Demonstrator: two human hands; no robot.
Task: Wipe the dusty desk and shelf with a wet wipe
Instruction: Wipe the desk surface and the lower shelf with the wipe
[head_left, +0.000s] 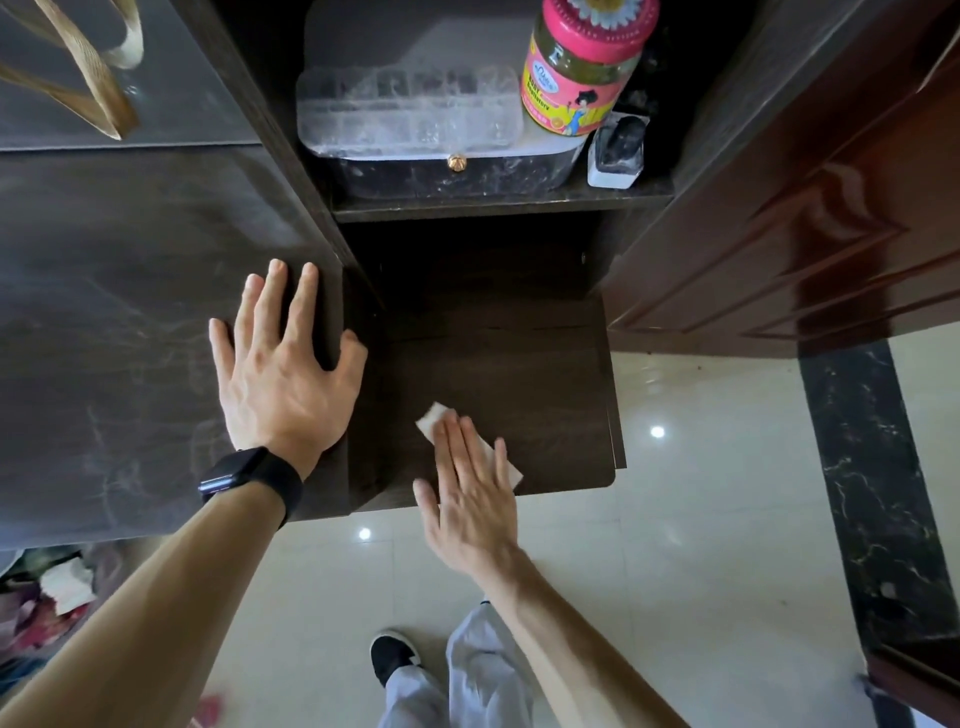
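A white wet wipe (432, 415) lies flat on the dark wooden lower shelf (550, 405), near its front edge. My right hand (475, 493) presses on the wipe with straight fingers and covers most of it. My left hand (283, 369), with a black watch on the wrist, rests flat with spread fingers on the dusty dark desk top (104, 322), at its right edge beside the shelf. Pale dust streaks show on the desk surface.
The upper shelf (498, 200) holds a clear plastic organizer box (410, 114), a pink-lidded jar (582, 67) and a small bottle (618, 150). A reddish wooden door (810, 218) stands to the right. A woven bag handle (88, 67) lies on the desk's far left. Glossy tiled floor lies below.
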